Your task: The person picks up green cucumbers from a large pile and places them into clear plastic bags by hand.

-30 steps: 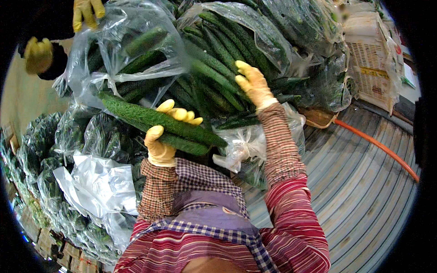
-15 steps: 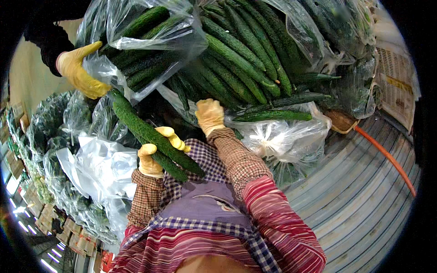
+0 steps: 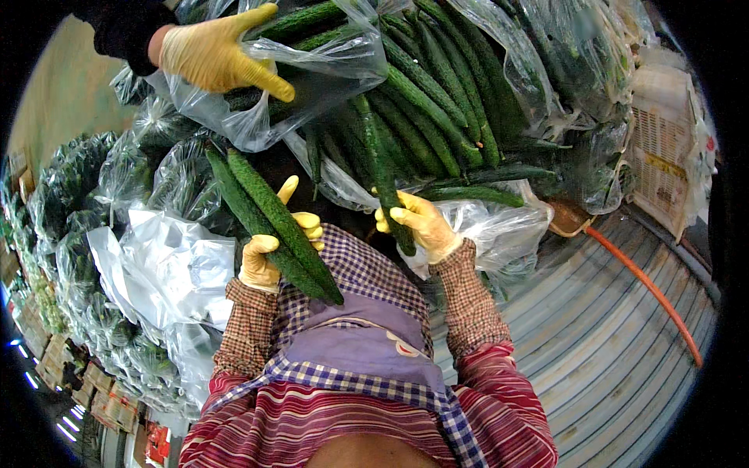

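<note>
Two long green cucumbers (image 3: 269, 212) lie side by side in my left hand (image 3: 264, 261), its yellow-gloved thumb and fingers wrapped round them. They slant from the upper left down toward my apron. In my right hand (image 3: 421, 226), also gloved in yellow, is a single cucumber (image 3: 380, 168), gripped near its lower end and standing steeply. Its upper end overlaps the big pile of cucumbers (image 3: 445, 93) in front of me. At the upper left another person's yellow-gloved hand (image 3: 218, 58) touches a clear plastic bag (image 3: 328, 66) with cucumbers inside.
White plastic bags (image 3: 168, 269) lie left of me, beside many bagged vegetables (image 3: 94, 234). A tied clear bag (image 3: 488, 230) sits right of my right hand. Farther right are a plastic crate (image 3: 663, 148), an orange hose or cord (image 3: 647, 273) and a ribbed floor (image 3: 562, 351).
My right hand has come back from the pile's edge and now holds a cucumber. The other person's hand has moved up and right onto the clear bag. My left hand keeps its two cucumbers.
</note>
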Motion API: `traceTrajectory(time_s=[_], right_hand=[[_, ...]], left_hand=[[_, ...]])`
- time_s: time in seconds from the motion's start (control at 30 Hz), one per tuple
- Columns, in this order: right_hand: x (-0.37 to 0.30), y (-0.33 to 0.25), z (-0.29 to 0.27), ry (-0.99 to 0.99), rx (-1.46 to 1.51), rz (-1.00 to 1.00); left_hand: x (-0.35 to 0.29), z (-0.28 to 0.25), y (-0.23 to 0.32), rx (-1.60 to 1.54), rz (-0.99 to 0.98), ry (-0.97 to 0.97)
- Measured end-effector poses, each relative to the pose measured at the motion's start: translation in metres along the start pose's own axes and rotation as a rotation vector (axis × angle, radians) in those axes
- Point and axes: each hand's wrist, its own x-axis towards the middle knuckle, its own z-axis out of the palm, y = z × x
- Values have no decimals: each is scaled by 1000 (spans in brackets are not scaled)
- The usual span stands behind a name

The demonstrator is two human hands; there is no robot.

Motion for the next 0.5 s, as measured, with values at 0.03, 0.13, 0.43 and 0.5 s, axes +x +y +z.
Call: traceTrajectory(time_s=[0.03, 0.13, 0.43, 0.5], right_hand=[[-9, -7, 5, -26, 101, -8], [-12, -12, 9, 97, 32, -25], [76, -16, -12, 728, -2024, -384], [63, -24, 6, 687, -1892, -485]], left_hand=[[1, -3, -1, -54, -38, -78], [-6, 0, -13, -74, -42, -57], [9, 9, -46, -63, -98, -38], [10, 11, -45, -11, -81, -8]])
